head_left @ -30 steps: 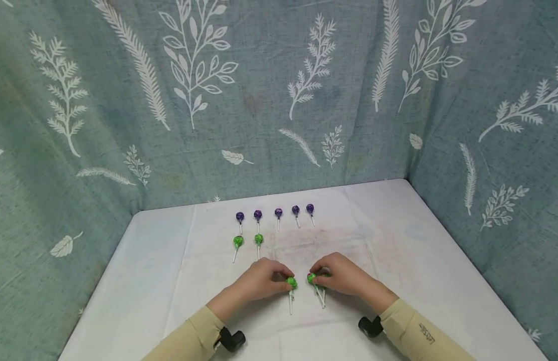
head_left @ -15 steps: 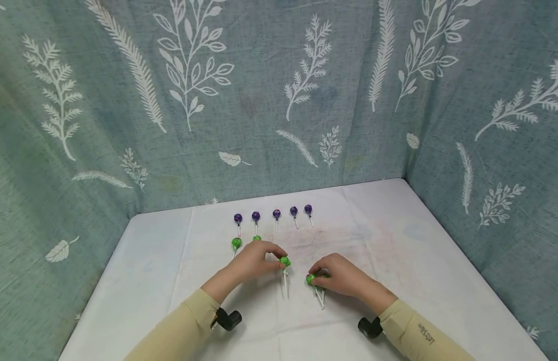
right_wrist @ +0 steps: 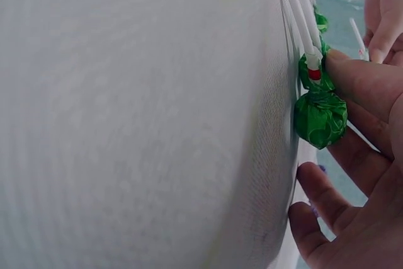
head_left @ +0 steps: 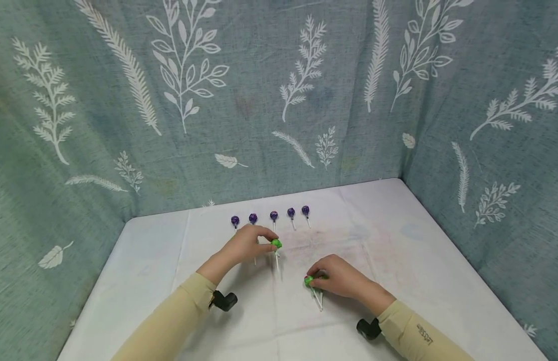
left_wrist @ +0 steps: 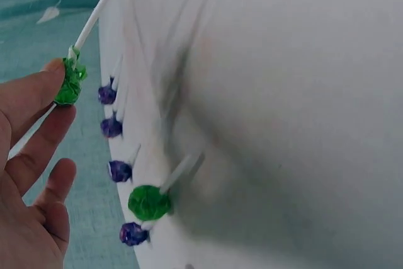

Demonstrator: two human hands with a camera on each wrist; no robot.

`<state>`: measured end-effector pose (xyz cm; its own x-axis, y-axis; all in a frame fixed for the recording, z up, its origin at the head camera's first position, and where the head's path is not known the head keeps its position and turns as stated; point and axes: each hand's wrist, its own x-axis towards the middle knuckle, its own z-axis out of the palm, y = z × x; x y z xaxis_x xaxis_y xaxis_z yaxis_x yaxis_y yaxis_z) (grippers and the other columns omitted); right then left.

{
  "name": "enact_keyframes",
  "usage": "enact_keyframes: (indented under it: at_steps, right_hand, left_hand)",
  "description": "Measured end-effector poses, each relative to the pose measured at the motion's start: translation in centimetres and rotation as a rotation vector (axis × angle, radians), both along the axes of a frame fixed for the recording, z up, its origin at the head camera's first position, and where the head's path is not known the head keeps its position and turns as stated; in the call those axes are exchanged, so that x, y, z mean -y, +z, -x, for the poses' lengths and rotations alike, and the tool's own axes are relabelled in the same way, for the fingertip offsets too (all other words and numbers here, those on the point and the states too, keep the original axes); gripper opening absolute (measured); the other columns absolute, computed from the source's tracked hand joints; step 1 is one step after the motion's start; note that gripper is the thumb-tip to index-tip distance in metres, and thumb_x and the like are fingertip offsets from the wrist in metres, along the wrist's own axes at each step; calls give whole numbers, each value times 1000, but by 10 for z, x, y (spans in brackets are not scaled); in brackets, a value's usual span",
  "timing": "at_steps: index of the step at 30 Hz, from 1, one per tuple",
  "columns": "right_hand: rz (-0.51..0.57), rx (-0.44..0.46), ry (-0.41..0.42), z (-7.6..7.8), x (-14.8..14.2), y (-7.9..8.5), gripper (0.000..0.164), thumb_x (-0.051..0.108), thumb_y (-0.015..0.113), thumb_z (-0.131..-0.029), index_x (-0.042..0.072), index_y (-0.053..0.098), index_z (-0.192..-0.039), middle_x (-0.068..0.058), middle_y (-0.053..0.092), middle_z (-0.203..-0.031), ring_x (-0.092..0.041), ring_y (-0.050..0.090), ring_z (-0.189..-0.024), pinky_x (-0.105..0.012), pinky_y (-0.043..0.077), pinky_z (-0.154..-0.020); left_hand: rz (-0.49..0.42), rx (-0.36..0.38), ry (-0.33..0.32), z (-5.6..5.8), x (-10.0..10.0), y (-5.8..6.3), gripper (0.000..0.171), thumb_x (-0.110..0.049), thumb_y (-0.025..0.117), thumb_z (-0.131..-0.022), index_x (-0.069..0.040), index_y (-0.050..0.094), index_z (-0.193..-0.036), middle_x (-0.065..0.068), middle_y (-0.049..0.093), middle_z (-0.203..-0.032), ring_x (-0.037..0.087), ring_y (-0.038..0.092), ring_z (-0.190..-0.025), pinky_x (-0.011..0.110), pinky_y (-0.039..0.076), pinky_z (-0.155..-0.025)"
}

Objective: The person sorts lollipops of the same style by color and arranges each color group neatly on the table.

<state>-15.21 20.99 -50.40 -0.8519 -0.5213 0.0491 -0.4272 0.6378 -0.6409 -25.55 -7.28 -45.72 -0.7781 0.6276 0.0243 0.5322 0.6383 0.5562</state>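
Note:
My left hand (head_left: pixel 249 244) pinches a green-wrapped lollipop (head_left: pixel 276 243) by its head between thumb and fingers, its white stick pointing back toward me. In the left wrist view that lollipop (left_wrist: pixel 70 87) is raised over the table, and another green lollipop (left_wrist: pixel 149 202) lies below. The head view mostly hides the laid green ones behind the left hand. Nearer the front, my right hand (head_left: pixel 337 276) holds two green lollipops (head_left: pixel 309 281) close to the tabletop, sticks together. The right wrist view shows one green head (right_wrist: pixel 321 119) large beside the thumb.
Several purple-wrapped lollipops (head_left: pixel 273 215) lie in a row toward the back of the white-covered table (head_left: pixel 396 240), sticks toward me. A blue-green curtain with white leaf prints (head_left: pixel 260 100) stands behind and along the sides. Each wrist wears a black camera (head_left: pixel 225 301).
My left hand has carried its green lollipop away from me and slightly left, up near the purple row, covering the laid green ones. The right hand has stayed in place with its lollipops.

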Motion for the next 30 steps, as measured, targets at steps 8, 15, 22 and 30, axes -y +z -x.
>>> enact_keyframes:
  at_steps: [8,15,22,30]
  right_hand:
    - [4,8,-16,-2,0,0,20,28,76,-90,18,77,-106,16,70,-98,-6,64,-96,-32,52,-84]
    - [8,19,-20,-3,1,1,20,29,75,-90,18,77,-107,15,70,-99,-7,64,-97,-33,52,-85]
    - [-4,18,-29,-5,1,2,21,29,75,-90,17,77,-107,14,70,-100,-8,64,-98,-34,51,-87]
    - [6,23,-19,-3,1,4,20,27,75,-91,16,77,-108,13,70,-99,-7,64,-95,-31,52,-82]
  left_hand:
    - [52,-38,57,17,5,-2,31,-35,76,-88,-22,74,-117,-19,66,-98,22,57,-111,48,39,-99]
    - [100,-66,88,27,4,-9,30,-35,77,-87,-24,75,-115,-19,68,-98,21,54,-109,47,36,-99]
    - [176,-105,103,34,-4,-13,29,-36,76,-88,-26,75,-115,-18,69,-100,22,54,-108,52,34,-98]
    - [206,-94,115,37,-9,-14,26,-33,77,-88,-27,76,-112,-17,70,-99,23,54,-109,56,33,-95]
